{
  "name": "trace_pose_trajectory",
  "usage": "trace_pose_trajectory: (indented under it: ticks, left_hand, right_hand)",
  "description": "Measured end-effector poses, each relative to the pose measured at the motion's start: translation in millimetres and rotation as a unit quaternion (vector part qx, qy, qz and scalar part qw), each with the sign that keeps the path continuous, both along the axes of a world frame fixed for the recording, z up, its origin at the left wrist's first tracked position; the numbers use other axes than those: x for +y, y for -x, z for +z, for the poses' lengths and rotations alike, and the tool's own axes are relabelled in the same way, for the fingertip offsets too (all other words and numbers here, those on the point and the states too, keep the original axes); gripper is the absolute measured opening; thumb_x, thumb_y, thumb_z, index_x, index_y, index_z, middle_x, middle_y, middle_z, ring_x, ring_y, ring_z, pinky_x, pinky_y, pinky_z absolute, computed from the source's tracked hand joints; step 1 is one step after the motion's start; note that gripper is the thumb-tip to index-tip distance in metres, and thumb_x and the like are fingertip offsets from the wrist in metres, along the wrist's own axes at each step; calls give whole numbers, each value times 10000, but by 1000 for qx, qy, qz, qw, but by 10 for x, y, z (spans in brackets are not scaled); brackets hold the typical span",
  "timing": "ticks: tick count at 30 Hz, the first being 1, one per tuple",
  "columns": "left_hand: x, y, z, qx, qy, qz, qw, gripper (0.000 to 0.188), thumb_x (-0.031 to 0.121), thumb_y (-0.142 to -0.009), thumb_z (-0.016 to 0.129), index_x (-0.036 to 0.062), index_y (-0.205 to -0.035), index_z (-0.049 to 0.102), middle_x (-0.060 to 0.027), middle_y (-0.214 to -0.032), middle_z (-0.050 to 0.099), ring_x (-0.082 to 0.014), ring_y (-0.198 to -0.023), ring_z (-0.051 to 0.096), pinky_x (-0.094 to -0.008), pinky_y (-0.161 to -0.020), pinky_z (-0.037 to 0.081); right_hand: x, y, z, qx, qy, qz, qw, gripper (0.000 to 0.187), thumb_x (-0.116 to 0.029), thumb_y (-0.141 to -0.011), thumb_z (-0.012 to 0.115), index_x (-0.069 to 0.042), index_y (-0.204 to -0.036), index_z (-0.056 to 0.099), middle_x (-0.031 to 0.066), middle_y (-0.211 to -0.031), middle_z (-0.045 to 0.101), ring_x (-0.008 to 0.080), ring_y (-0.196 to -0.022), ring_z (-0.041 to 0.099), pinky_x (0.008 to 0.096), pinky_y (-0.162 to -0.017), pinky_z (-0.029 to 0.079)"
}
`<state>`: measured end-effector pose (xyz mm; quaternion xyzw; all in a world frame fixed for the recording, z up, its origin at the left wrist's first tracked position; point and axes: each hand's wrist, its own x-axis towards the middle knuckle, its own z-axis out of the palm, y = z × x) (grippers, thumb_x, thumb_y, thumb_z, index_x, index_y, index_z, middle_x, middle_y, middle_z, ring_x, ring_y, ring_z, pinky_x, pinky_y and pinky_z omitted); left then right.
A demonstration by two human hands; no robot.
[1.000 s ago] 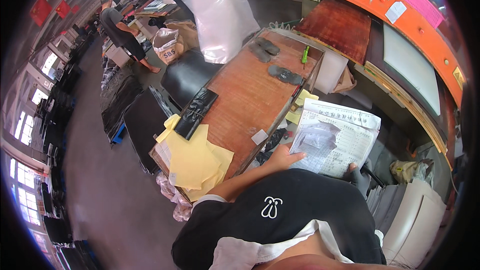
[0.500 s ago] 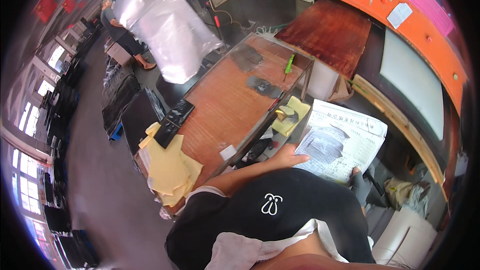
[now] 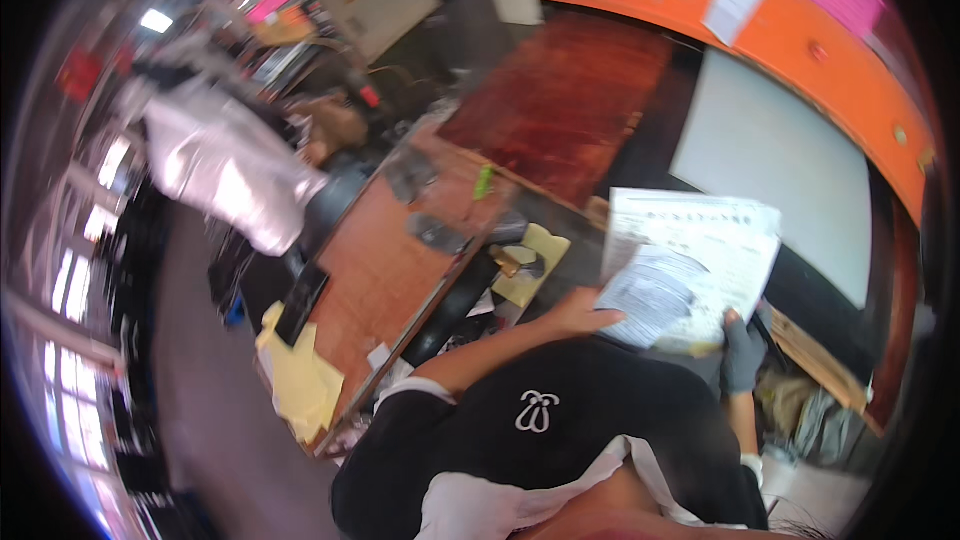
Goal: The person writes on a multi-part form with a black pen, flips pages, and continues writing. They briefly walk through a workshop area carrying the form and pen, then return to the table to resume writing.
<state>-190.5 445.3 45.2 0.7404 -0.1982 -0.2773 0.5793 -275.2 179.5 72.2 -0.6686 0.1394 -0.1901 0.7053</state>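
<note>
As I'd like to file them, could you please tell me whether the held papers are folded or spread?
Spread: the papers show a broad printed face, held by the left hand and gloved right hand.

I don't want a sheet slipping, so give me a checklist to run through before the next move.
1. Left hand gripping the papers, thumb on top: ok.
2. Gloved right hand at their lower right: ok.
3. Written side facing up: ok.
4. Writing sharp enough to read: not ok, blurred.
5. Grip beneath the papers: cannot tell, hidden.
6. Green tool clear of both hands: ok.
</note>
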Motion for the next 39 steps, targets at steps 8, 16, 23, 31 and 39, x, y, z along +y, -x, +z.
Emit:
trace_pose_trajectory:
  ticks: [8, 16, 23, 31, 39]
  left_hand:
    - [-704, -888, -161, 2, -26, -86, 996, 385, 230, -823, 651, 11, -1130, 572, -100, -992, 654, -142, -903, 605, -294, -808, 470]
    - [-1938, -1942, 88, 34, 22, -153, 987, 346, 89, -816, 620, 1, -1145, 559, -111, -1007, 650, -132, -935, 589, -293, -836, 457]
    - [-2365, -2408, -149, -231, -64, -285, 928, 208, 127, -793, 613, -27, -932, 628, -131, -1203, 545, -305, -1013, 569, -351, -839, 468]
    - [-2770, -2585, -283, -300, 43, -336, 892, 194, 137, -773, 607, 2, -902, 660, -104, -1182, 564, -281, -1172, 453, -385, -996, 336]
    - [-3107, -2704, -517, -274, 36, -410, 869, 232, 161, -746, 623, 22, -922, 681, -64, -1206, 567, -253, -1222, 407, -410, -1051, 253]
  right_hand:
    - [-793, -711, -41, -7, -9, -53, 999, 246, -30, -792, 608, -12, -1015, 506, 58, -938, 578, 105, -812, 546, 252, -745, 456]
    - [-2200, -1712, 104, -4, -7, -138, 990, 238, -20, -775, 615, -10, -998, 530, 67, -932, 592, 128, -825, 555, 253, -752, 457]
    - [-2879, -2457, -647, 122, 49, -169, 977, 228, -81, -769, 630, -34, -971, 534, 48, -870, 598, 119, -772, 551, 266, -689, 465]
    - [-2836, -2509, -781, 73, 3, -153, 986, 250, -64, -783, 636, -21, -1003, 525, 49, -873, 611, 119, -785, 556, 249, -710, 461]
    - [-2981, -2607, -552, -27, -38, -229, 972, 219, -139, -882, 554, -46, -1075, 509, 56, -911, 487, 159, -854, 552, 257, -784, 463]
